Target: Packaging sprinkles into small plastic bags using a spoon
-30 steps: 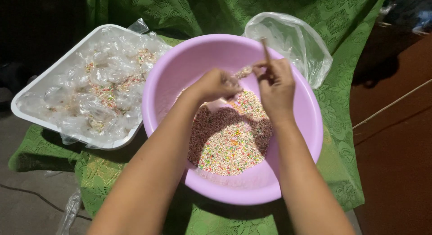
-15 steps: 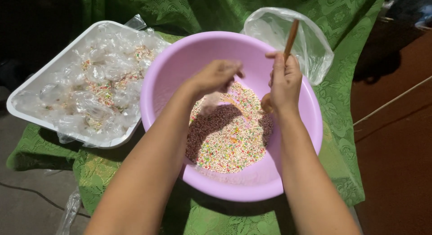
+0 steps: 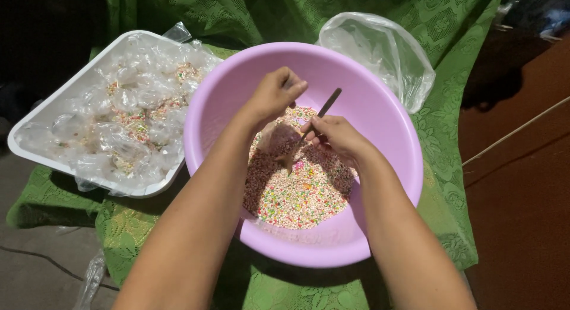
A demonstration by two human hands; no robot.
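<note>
I see my right hand [image 3: 335, 135] closed around a thin brown stick [image 3: 323, 112], its lower end down among the multicoloured sprinkles [image 3: 297, 194] in the lilac plastic basin [image 3: 392, 126]. My left hand [image 3: 274, 96] is curled shut above the sprinkles, pinching a small clear packet [image 3: 267, 138]. Left of the basin sits a white rectangular tray [image 3: 35, 117] heaped with clear little sprinkle-filled bags [image 3: 127, 117]. A crumpled transparent bag [image 3: 380, 51] lies behind the basin on the green patterned cloth [image 3: 445, 185].
</note>
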